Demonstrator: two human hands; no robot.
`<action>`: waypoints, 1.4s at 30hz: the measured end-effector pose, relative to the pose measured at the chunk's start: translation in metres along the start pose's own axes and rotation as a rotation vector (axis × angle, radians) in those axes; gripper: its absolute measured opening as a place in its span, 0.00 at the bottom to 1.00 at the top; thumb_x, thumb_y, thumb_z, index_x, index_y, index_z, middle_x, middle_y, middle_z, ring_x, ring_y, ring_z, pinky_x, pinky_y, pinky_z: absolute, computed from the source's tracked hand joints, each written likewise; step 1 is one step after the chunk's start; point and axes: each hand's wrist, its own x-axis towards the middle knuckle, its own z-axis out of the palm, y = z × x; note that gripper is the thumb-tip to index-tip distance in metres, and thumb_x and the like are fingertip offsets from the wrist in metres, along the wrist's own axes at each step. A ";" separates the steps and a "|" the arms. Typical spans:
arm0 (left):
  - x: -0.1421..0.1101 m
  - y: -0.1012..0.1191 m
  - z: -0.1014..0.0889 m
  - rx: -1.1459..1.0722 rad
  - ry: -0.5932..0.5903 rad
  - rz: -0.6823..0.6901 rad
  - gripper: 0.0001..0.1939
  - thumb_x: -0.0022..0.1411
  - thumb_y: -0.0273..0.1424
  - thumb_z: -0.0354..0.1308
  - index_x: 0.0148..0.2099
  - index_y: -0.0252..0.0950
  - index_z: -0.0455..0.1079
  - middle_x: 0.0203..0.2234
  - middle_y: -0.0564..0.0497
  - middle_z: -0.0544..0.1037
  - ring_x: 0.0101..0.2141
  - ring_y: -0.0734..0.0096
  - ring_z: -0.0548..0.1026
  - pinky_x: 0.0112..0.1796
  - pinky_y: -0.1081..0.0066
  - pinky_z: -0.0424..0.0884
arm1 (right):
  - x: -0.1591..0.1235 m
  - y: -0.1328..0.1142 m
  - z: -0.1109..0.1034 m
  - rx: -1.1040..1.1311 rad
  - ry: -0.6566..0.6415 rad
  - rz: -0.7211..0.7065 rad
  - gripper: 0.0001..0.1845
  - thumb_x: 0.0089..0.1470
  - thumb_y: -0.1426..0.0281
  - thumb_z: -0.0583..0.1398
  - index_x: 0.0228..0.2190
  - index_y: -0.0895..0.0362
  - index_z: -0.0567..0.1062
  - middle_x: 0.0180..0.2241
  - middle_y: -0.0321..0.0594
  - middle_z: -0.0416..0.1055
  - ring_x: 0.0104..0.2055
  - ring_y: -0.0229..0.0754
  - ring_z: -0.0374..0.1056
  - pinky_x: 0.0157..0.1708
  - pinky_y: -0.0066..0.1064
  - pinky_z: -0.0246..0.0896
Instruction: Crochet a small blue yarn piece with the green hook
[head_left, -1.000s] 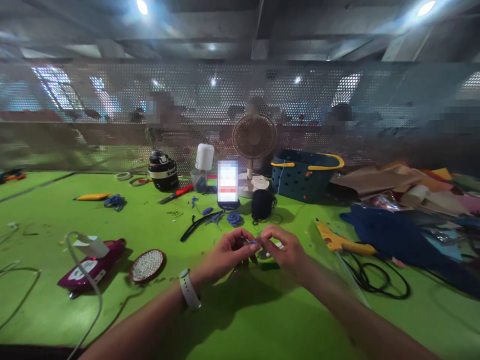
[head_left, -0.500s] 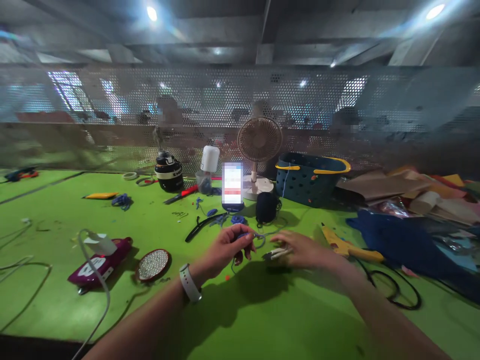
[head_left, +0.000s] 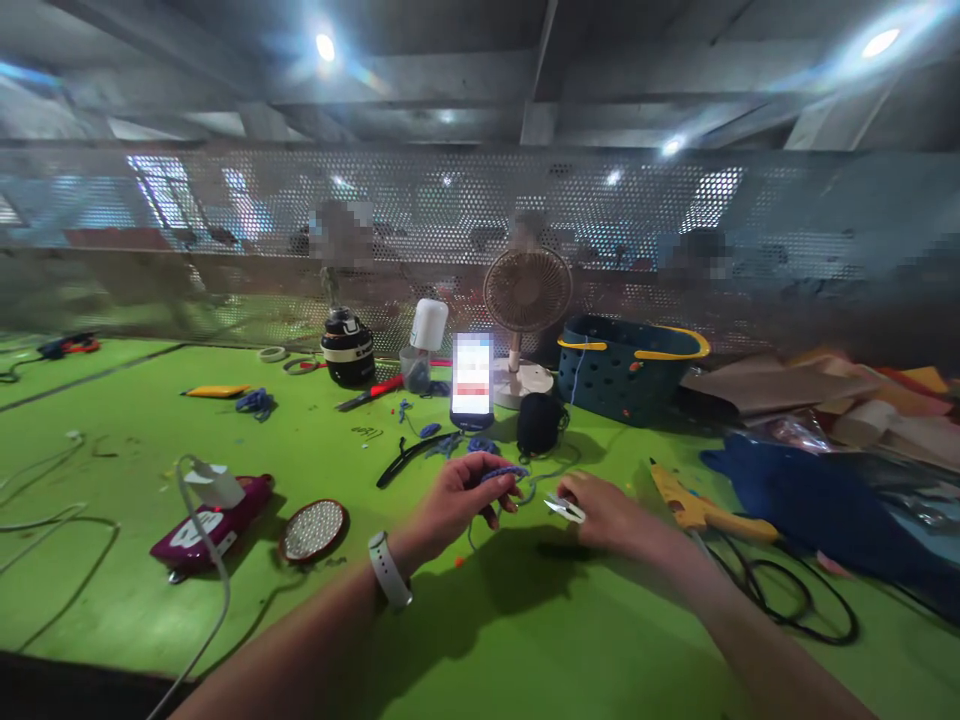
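Observation:
My left hand [head_left: 459, 497], with a white watch on its wrist, is closed round a short piece of blue yarn [head_left: 504, 472] that juts from between its fingers. A thin strand runs from it toward a dark ball of yarn [head_left: 538, 422] behind. My right hand [head_left: 609, 513] is a little to the right, apart from the left, closed on small white thread snips [head_left: 564, 508] whose tips point left. Both hands hover just above the green table [head_left: 480, 640].
A lit phone [head_left: 472, 379] stands upright behind the hands, with a small fan [head_left: 526, 300] and a dark blue basket [head_left: 631, 365] farther back. A yellow glue gun [head_left: 686, 505] and black cable lie right. A round mirror [head_left: 313, 531] and a purple device [head_left: 211, 520] lie left.
My hands were pressed together over the yarn; they have drawn apart. The right hand moved right and now grips the white snips. The left keeps the blue yarn.

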 end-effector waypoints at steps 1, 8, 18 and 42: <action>0.000 -0.001 -0.001 0.001 0.000 0.008 0.16 0.55 0.39 0.67 0.38 0.33 0.71 0.28 0.50 0.79 0.26 0.73 0.76 0.22 0.76 0.68 | 0.000 0.001 0.000 0.013 0.011 0.000 0.12 0.39 0.80 0.63 0.29 0.55 0.75 0.30 0.39 0.73 0.30 0.44 0.66 0.28 0.32 0.54; 0.001 -0.003 -0.002 0.024 0.002 0.026 0.16 0.55 0.40 0.66 0.38 0.33 0.71 0.27 0.51 0.79 0.26 0.73 0.76 0.22 0.76 0.69 | 0.004 -0.015 -0.022 0.203 0.153 -0.001 0.09 0.47 0.74 0.62 0.33 0.54 0.80 0.31 0.42 0.78 0.33 0.46 0.71 0.33 0.35 0.62; -0.001 -0.002 0.000 0.038 -0.018 0.023 0.17 0.56 0.41 0.66 0.39 0.33 0.72 0.28 0.51 0.79 0.26 0.73 0.77 0.22 0.76 0.69 | -0.015 -0.065 -0.040 0.375 0.240 -0.026 0.28 0.62 0.54 0.48 0.19 0.53 0.74 0.20 0.38 0.72 0.22 0.42 0.65 0.24 0.33 0.58; -0.006 -0.001 0.004 0.114 -0.100 -0.038 0.16 0.58 0.40 0.64 0.41 0.32 0.73 0.29 0.51 0.78 0.25 0.78 0.75 0.24 0.77 0.71 | -0.017 -0.069 -0.025 0.275 0.166 -0.167 0.22 0.67 0.61 0.46 0.33 0.57 0.75 0.31 0.42 0.74 0.32 0.43 0.68 0.32 0.33 0.60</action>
